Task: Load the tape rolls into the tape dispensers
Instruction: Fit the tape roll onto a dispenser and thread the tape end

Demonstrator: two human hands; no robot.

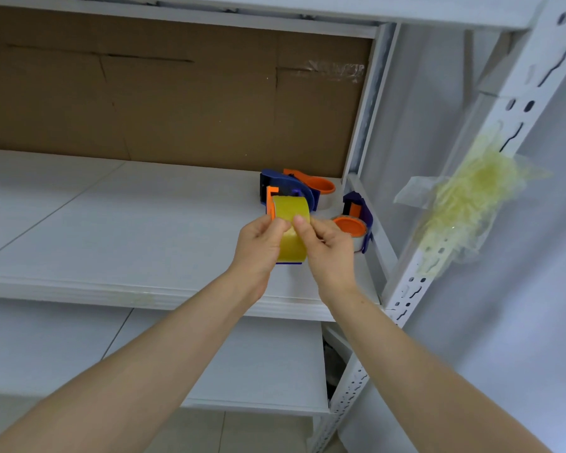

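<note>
Centrally, glossy yellow tape roll (291, 209), left hand (258, 248) and right hand (329, 253) each pinching it, blue-orange plastic dispenser (290, 186) behind.

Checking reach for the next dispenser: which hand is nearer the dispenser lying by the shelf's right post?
Right. The right hand is just beside that dispenser; the left hand is beyond the yellow tape roll.
</note>
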